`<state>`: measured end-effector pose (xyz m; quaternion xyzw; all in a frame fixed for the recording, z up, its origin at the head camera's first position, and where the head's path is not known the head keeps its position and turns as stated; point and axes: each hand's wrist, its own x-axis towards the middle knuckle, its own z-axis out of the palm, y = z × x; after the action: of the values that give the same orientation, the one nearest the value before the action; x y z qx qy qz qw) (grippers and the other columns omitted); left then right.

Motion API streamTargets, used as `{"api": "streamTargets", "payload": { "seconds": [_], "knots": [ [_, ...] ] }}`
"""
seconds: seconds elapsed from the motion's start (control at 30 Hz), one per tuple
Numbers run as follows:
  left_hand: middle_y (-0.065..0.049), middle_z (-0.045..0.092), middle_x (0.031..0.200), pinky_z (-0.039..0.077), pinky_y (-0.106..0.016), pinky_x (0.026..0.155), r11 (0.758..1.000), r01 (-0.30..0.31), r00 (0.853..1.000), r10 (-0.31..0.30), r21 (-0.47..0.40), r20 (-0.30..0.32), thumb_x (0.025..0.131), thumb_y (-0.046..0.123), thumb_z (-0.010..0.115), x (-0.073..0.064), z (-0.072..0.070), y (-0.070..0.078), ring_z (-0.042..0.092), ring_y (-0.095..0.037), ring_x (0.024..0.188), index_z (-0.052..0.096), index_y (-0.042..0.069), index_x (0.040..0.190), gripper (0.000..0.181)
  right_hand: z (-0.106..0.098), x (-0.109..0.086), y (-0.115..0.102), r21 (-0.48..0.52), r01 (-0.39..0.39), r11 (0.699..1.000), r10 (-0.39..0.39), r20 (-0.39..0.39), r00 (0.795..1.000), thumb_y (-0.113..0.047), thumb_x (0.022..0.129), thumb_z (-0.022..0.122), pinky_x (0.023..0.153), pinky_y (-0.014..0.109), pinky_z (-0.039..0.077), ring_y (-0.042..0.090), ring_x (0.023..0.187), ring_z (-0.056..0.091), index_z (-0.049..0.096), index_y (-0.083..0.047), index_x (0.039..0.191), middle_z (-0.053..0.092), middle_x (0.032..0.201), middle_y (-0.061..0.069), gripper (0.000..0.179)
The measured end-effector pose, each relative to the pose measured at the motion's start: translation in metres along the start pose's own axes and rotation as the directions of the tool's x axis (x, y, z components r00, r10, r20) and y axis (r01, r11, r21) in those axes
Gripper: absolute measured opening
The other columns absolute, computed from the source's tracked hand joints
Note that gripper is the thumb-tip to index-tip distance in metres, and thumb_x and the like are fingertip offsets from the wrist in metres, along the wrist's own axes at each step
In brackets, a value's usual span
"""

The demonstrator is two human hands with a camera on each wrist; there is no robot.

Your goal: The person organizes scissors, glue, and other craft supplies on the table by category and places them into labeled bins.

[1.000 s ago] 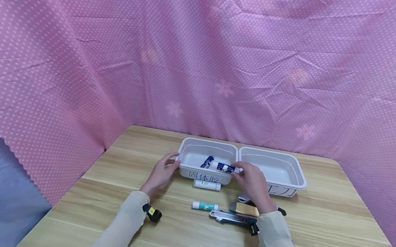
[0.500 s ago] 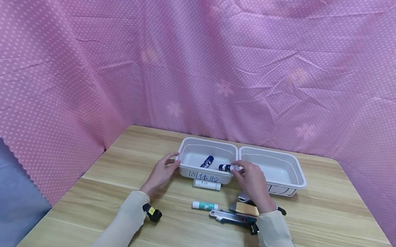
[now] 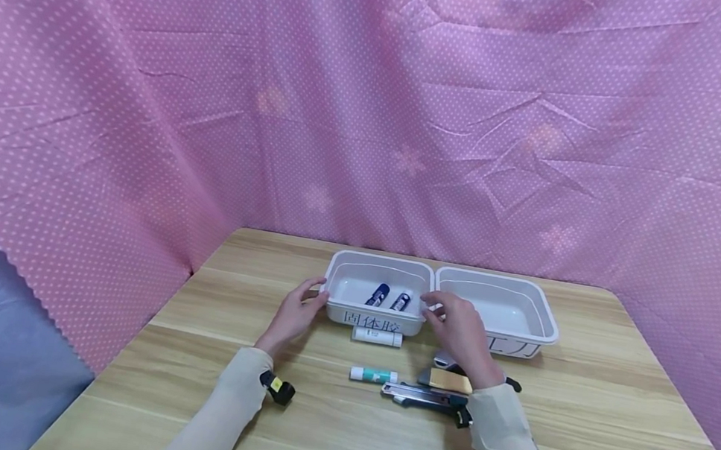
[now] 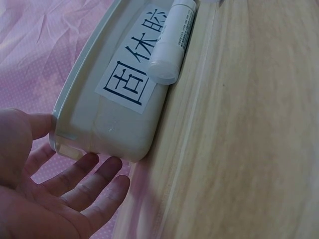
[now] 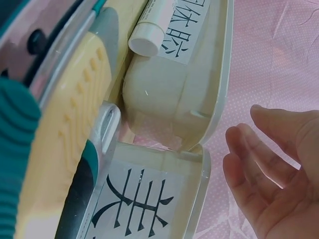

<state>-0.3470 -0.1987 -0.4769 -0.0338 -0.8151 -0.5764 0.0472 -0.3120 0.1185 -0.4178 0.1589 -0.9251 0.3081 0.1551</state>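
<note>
Two dark blue glue sticks [image 3: 377, 295] lie apart in the left white bin [image 3: 376, 318], whose front carries a label with Chinese characters. My left hand [image 3: 297, 316] is at that bin's left end. In the left wrist view its thumb meets the rim while the other fingers extend along the end wall. Over the inner right end of the same bin is my right hand [image 3: 457, 332], nothing between its relaxed, parted fingers [image 5: 240, 184]. A white glue stick [image 4: 169, 42] rests against the bin's front. Nearer me lies a teal-and-white glue stick [image 3: 373, 376].
Right beside the left bin stands a second white bin [image 3: 520, 321], also labelled. Several utility knives lie on the wooden table [image 3: 335, 432] near my right forearm, among them a yellow one [image 3: 449, 381] and a silver-and-dark one [image 3: 420, 395]. Pink cloth [image 3: 415, 112] hangs behind.
My right hand has let go of a blue glue stick, which has dropped into the left bin and turned to lie slanted beside the other. My left hand has stayed put.
</note>
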Motion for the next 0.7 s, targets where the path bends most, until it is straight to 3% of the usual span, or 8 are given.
{"api": "streamTargets", "payload": {
  "seconds": [0.33,0.7],
  "knots": [
    [-0.025,0.061,0.138,0.051,-0.049,0.108,1.000,-0.015,1.000,0.015,-0.010,-0.001,0.105,0.030,0.059,0.000,-0.001,0.000,0.063,-0.037,0.125,0.053,0.015,0.148,0.046,-0.001,0.000,-0.004,-0.004,0.027,1.000,-0.027,0.000,1.000,-0.013,0.095,0.073,0.072,0.037,0.061,0.021,0.088,0.072,0.074,-0.009,0.118,0.076,0.103,0.008,0.023],
    [-0.026,0.059,0.140,0.049,-0.051,0.110,1.000,-0.015,1.000,0.015,0.004,-0.001,0.105,0.031,0.059,-0.001,0.000,0.000,0.062,-0.038,0.126,0.051,0.016,0.149,0.048,-0.002,-0.002,-0.011,0.006,0.068,0.998,-0.068,0.038,0.997,-0.019,0.094,0.076,0.078,0.040,0.062,0.018,0.089,0.072,0.075,-0.013,0.112,0.077,0.104,0.003,0.019]
  ]
}}
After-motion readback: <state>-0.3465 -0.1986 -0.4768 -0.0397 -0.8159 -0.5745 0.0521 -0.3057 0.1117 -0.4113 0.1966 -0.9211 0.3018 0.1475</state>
